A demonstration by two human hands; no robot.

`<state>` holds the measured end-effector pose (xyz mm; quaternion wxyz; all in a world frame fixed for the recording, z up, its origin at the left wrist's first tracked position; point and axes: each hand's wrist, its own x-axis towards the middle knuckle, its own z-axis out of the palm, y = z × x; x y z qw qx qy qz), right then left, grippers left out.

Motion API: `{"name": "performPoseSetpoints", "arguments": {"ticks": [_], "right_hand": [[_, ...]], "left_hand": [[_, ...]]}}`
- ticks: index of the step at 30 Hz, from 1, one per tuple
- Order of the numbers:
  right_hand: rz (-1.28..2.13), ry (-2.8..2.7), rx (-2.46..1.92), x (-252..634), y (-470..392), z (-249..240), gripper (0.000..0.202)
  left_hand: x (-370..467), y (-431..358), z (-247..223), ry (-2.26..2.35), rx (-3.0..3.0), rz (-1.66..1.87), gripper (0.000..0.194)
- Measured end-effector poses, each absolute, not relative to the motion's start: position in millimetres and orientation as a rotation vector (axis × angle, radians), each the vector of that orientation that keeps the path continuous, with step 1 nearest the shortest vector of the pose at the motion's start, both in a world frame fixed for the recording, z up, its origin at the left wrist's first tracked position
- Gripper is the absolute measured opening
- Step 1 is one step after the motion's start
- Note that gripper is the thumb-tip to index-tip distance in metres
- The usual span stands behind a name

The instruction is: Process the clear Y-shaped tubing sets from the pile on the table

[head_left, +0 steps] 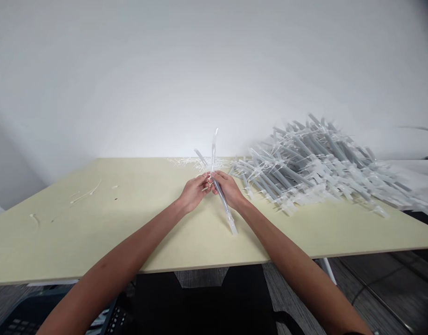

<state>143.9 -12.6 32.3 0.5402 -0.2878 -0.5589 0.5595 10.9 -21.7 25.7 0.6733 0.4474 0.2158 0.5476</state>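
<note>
Arms [130, 249] are slanting in from the lower corners; left grip [195, 191] and right grip [229, 188] are pinching mid-frame.

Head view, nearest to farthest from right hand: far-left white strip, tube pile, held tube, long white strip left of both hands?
From the right hand:
1. Held tube: in its grip.
2. Tube pile: on its right.
3. Long white strip: out to the left.
4. Far-left white strip: farthest left on the table.
</note>
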Motion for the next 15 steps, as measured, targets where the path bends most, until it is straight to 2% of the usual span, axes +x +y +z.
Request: {"name": "performPoseSetpoints", "arguments": {"ticks": [10, 15], "right_hand": [[1.125, -1.377, -0.842, 142, -7, 24, 0.033], [1.407, -1.350, -0.717, 149, -12, 35, 0.033]], "left_hand": [[17, -18, 19, 0.690, 0.985, 1.452, 0.016], [13, -20, 26, 0.659, 1.136, 1.457, 0.018]]}}
